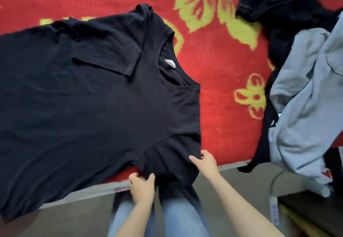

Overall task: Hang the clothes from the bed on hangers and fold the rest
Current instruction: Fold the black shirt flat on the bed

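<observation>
Both the left hand (142, 186) and right hand (204, 162) pinch the near sleeve (167, 158) of a black T-shirt (92, 97) at six o'clock. It lies flat on the red blanket (222, 60), reaching nine o'clock; a grey sweatshirt (306, 97) and black clothes (278, 13) heap at three o'clock.

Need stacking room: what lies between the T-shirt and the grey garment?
In the head view, bare red blanket runs from the T-shirt to a black strip lying against the grey garment.
</observation>
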The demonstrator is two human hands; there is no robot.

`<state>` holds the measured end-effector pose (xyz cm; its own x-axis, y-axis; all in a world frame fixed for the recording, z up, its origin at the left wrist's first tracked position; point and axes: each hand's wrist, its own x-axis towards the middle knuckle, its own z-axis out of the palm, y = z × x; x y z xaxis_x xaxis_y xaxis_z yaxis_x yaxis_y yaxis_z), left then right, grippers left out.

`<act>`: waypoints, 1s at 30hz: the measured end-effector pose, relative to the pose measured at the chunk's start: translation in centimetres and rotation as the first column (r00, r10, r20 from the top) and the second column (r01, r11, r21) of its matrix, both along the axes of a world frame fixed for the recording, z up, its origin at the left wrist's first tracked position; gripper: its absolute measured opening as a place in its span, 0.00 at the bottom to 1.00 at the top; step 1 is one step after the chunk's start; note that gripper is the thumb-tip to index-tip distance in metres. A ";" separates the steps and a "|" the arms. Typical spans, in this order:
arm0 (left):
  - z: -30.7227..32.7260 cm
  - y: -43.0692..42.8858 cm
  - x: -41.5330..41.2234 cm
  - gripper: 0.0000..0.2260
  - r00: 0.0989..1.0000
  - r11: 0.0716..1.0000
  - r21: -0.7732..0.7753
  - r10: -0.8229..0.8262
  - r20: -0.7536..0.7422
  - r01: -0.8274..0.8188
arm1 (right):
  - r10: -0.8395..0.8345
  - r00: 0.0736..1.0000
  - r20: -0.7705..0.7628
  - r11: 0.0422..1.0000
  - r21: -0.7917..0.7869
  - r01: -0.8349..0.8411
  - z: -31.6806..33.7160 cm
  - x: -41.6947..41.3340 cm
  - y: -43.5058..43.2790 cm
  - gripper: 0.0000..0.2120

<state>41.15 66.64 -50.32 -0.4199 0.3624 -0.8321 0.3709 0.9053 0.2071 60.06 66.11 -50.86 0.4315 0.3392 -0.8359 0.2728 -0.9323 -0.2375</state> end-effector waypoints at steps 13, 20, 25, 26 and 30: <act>2.1 0.1 -1.4 0.12 0.916 0.992 -0.048 0.127 0.381 -0.118 | -0.008 0.983 -0.182 0.980 0.192 0.043 2.5 2.5 -0.3 0.12; 3.4 1.9 -2.6 0.09 0.687 0.896 -0.297 0.444 0.575 -0.330 | -0.231 0.914 -0.334 0.972 -0.051 0.227 4.5 3.0 3.7 0.05; 4.5 7.3 -4.0 0.12 0.226 0.533 -0.353 0.743 0.630 -0.769 | -0.607 0.457 -0.650 0.680 -0.128 0.722 5.9 2.5 11.0 0.06; 4.6 8.0 -4.1 0.13 0.115 0.441 -0.342 0.735 0.668 -0.830 | -0.597 0.395 -0.698 0.633 -0.107 0.767 5.9 2.1 12.1 0.09; 4.2 8.2 -3.3 0.21 0.093 0.336 -0.251 0.744 0.662 -0.908 | -0.482 0.725 -0.492 0.764 0.169 0.623 5.1 -0.2 12.8 0.18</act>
<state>37.83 74.82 -46.07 -0.0275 0.2901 -0.9566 -0.8722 0.4605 0.1648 59.83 78.90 -45.77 0.2778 0.4101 -0.8687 -0.4529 -0.7415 -0.4950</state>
